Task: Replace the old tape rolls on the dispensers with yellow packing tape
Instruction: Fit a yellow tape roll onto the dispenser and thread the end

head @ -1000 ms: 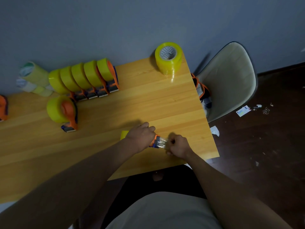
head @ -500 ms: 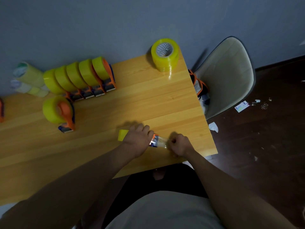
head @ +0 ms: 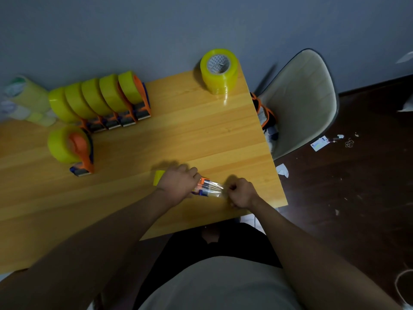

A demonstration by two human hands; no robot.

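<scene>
No readable writing or brand anywhere. Left hand [head: 178, 185] clamped over dispenser [head: 204, 186] on table [head: 201, 135], 6 o'clock edge; yellow roll [head: 159, 176] peeks out beyond the knuckles. Right hand [head: 242, 193] pinches tape strip [head: 215, 189] drawn from dispenser. Spare roll [head: 220, 71] at 1 o'clock corner. Loaded dispensers [head: 100, 101] at 10 o'clock. Chair [head: 301, 101] at 2 o'clock.

Arms: bare to above the elbows, no sleeves seen
Top [head: 221, 285]: light grey
Trousers [head: 223, 242]: black
Hands: no gloves worn
</scene>
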